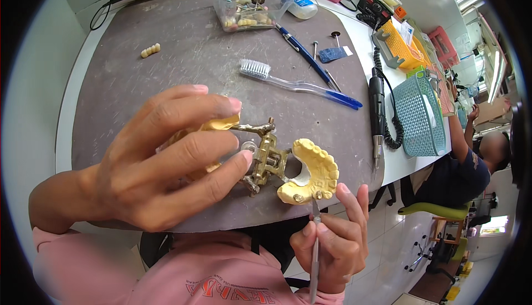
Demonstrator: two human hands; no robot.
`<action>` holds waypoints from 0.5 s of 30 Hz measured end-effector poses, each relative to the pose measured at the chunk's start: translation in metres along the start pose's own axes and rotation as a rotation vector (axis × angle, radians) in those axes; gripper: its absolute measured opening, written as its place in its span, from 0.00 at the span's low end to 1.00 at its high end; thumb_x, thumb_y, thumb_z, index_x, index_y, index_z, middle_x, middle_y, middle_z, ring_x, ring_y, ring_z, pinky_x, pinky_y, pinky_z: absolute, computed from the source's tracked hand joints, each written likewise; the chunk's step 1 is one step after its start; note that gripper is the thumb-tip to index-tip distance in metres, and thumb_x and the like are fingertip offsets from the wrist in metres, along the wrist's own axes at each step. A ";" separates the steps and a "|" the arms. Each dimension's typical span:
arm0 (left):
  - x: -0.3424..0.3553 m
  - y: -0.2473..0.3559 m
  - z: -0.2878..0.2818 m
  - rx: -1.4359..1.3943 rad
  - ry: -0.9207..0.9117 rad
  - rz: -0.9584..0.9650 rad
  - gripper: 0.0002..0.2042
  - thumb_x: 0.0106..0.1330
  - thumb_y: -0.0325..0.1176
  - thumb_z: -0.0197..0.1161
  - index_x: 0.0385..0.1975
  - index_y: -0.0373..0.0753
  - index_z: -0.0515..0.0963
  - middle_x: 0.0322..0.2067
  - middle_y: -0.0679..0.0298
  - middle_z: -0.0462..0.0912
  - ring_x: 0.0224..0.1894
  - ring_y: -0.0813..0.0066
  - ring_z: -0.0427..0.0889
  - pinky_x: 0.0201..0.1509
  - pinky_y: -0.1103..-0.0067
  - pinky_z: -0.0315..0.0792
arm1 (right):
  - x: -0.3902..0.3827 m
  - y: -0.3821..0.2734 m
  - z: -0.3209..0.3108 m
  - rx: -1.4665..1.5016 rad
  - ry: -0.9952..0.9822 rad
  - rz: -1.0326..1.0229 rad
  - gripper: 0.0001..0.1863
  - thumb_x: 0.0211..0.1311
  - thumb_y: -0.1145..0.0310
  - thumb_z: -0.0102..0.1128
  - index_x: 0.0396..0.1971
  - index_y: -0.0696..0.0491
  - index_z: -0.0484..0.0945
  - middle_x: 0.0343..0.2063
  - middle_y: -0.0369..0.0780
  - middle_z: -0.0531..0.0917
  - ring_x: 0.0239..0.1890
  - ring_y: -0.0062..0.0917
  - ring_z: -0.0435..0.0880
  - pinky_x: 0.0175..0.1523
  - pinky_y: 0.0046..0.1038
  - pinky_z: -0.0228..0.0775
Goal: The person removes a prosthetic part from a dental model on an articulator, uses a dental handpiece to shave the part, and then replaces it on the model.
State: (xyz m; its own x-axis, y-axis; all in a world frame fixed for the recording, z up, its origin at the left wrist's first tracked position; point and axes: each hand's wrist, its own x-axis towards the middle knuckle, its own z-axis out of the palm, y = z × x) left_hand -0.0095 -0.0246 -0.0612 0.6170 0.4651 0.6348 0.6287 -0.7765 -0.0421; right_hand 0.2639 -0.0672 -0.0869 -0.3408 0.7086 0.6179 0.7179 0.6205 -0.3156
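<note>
My left hand [172, 161] is closed around a yellow plaster dental cast, of which only an edge [223, 123] shows between the fingers. That cast is on a brass dental articulator [270, 158], hinged open. From its other side sticks out a second horseshoe-shaped yellow cast [318, 172] with a row of teeth and dark metallic-looking spots on the near end. In my right hand [338, 238], pinched between thumb and fingers, is a slim metal knife [315, 249]. Its blade tip points up against the near edge of this second cast.
A toothbrush [299, 85], a blue pen [305, 55] and a small tooth bridge [151, 50] lie on the grey mat [122, 100]. Behind stands a clear plastic box [244, 6]. At right are a black handpiece [377, 105] and a blue basket [419, 116]; beyond, a seated person [460, 166].
</note>
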 end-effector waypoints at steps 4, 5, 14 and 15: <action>-0.002 0.001 0.001 0.007 0.074 0.051 0.12 0.53 0.35 0.75 0.36 0.40 0.87 0.36 0.63 0.82 0.48 0.55 0.81 0.47 0.56 0.78 | 0.001 0.001 -0.004 0.037 -0.006 0.017 0.12 0.68 0.65 0.66 0.36 0.48 0.68 0.24 0.37 0.85 0.53 0.48 0.87 0.69 0.66 0.63; -0.002 0.003 0.001 0.008 0.084 0.062 0.11 0.52 0.35 0.75 0.35 0.41 0.88 0.36 0.65 0.83 0.47 0.57 0.81 0.45 0.58 0.77 | 0.001 0.001 -0.004 0.034 -0.007 0.019 0.12 0.68 0.65 0.66 0.36 0.48 0.68 0.24 0.37 0.85 0.53 0.48 0.87 0.69 0.66 0.63; -0.006 0.011 -0.002 0.039 0.097 0.055 0.11 0.49 0.32 0.74 0.33 0.44 0.87 0.36 0.70 0.83 0.46 0.62 0.80 0.46 0.60 0.74 | -0.001 -0.001 -0.005 0.016 -0.024 0.043 0.13 0.68 0.63 0.67 0.33 0.48 0.70 0.23 0.37 0.87 0.54 0.45 0.86 0.72 0.65 0.58; -0.006 0.011 -0.002 0.042 0.093 0.056 0.10 0.49 0.31 0.74 0.33 0.44 0.87 0.36 0.70 0.83 0.47 0.62 0.80 0.46 0.60 0.74 | -0.001 -0.001 -0.005 0.014 -0.021 0.043 0.13 0.68 0.63 0.67 0.33 0.48 0.70 0.23 0.37 0.87 0.54 0.44 0.86 0.72 0.65 0.57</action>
State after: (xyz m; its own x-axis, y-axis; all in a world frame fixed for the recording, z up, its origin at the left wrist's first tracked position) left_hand -0.0073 -0.0372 -0.0640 0.6060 0.3787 0.6996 0.6154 -0.7804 -0.1107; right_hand 0.2664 -0.0706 -0.0840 -0.3222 0.7417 0.5883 0.7239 0.5935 -0.3517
